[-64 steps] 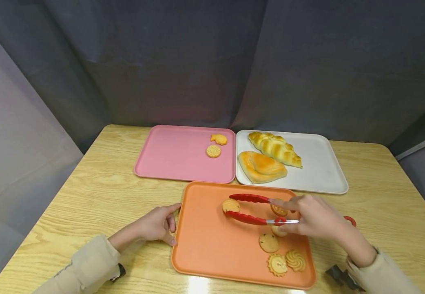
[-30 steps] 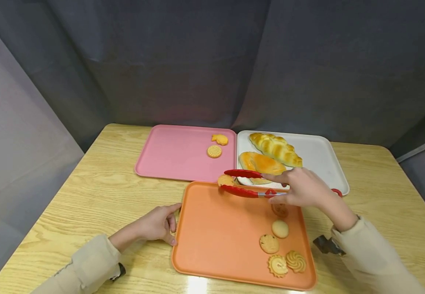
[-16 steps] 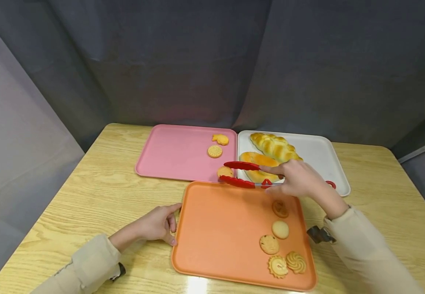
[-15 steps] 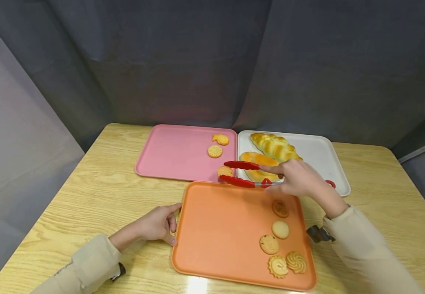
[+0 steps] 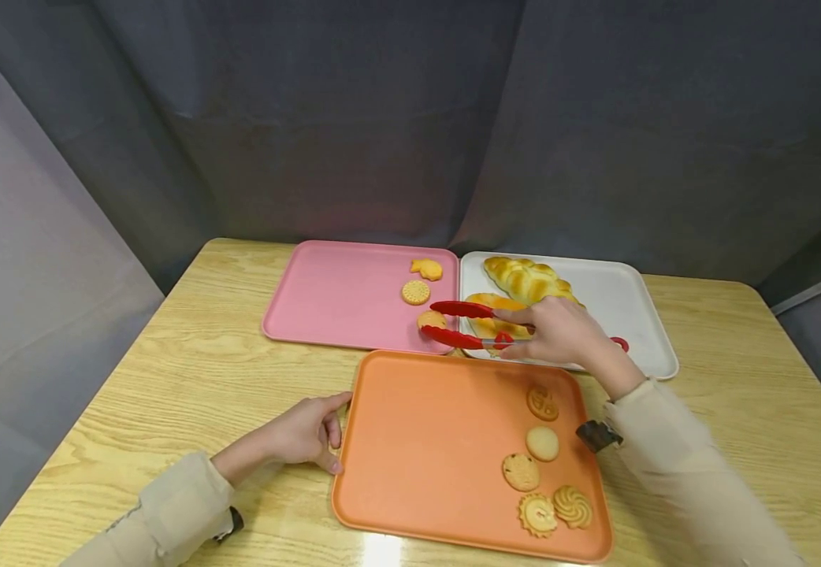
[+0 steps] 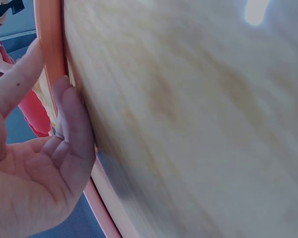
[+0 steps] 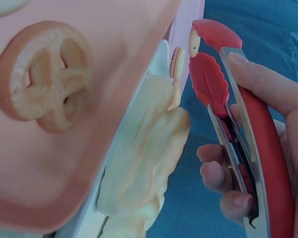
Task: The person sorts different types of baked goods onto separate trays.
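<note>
My right hand (image 5: 559,327) holds red-tipped tongs (image 5: 462,339), thumb and fingers on opposite arms. Between the tong tips is a round cookie (image 5: 431,321), above or on the front right corner of the pink tray (image 5: 332,295); whether it touches the tray I cannot tell. In the right wrist view the cookie (image 7: 193,42) shows edge-on at the tips. My left hand (image 5: 307,431) rests against the left rim of the orange tray (image 5: 396,441), thumb and index finger touching the edge. Other cookies lie near: a round one (image 5: 415,292) and a fish-shaped one (image 5: 426,268).
On the orange tray's right side lie several cookies, including a pretzel-like one (image 5: 542,402), a plain one (image 5: 542,443) and a swirled one (image 5: 572,506). The white tray (image 5: 623,315) carries a braided bread (image 5: 529,278) and a flat bread (image 5: 484,323), partly behind the tongs.
My right hand has carried the cookie in the tongs from the orange tray, away from me, to the pink tray's front right corner. The left hand has stayed at the rim.
</note>
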The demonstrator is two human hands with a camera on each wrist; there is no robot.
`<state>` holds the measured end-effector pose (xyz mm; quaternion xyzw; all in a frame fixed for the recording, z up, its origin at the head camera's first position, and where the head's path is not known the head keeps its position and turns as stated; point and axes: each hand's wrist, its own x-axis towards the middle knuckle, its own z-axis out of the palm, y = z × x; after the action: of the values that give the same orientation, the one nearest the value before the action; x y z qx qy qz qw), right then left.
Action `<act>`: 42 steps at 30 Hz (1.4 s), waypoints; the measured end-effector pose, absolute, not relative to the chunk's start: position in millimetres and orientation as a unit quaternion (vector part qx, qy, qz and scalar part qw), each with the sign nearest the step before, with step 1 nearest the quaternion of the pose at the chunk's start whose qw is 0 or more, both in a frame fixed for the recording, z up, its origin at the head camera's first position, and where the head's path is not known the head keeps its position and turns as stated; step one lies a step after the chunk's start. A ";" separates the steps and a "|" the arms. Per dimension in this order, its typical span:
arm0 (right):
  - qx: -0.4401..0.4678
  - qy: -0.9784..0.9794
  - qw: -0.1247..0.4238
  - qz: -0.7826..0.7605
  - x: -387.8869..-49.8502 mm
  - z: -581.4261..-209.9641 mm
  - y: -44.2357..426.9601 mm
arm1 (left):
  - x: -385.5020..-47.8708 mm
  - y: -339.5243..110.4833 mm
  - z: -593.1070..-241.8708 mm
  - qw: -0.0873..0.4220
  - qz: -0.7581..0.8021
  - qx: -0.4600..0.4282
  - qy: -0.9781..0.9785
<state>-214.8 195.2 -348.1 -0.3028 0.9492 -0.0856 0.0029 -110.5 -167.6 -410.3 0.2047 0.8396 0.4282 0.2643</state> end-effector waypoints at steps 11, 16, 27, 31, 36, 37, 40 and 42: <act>-0.284 0.955 0.027 -0.085 -221.5 -352.6 190.6 | -110.1 -166.2 -408.9 0.266 0.430 0.204 0.839; -0.275 0.957 0.034 -0.082 -224.8 -353.6 187.6 | -109.5 -165.7 -408.6 0.270 0.435 0.202 0.835; -0.259 0.961 0.042 -0.084 -224.7 -354.7 185.8 | -109.5 -166.0 -411.0 0.265 0.427 0.210 0.839; -0.263 0.960 0.039 -0.087 -221.9 -352.9 187.0 | -109.8 -166.4 -411.6 0.264 0.424 0.210 0.840; -0.275 0.956 0.035 -0.095 -217.1 -351.0 190.9 | -109.7 -166.4 -410.1 0.262 0.430 0.206 0.840; -0.276 0.956 0.033 -0.096 -216.0 -351.0 191.9 | -109.6 -166.5 -409.8 0.261 0.432 0.205 0.839; -0.282 0.954 0.030 -0.100 -211.3 -350.5 195.9 | -109.6 -166.6 -409.3 0.263 0.435 0.201 0.837; -0.285 0.953 0.027 -0.101 -207.4 -349.6 198.3 | -109.7 -167.0 -409.2 0.264 0.437 0.200 0.836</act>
<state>-207.4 198.3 -349.6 -0.2851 0.9528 -0.1011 0.0272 -109.7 -167.0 -409.2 0.1995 0.8363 0.4369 0.2645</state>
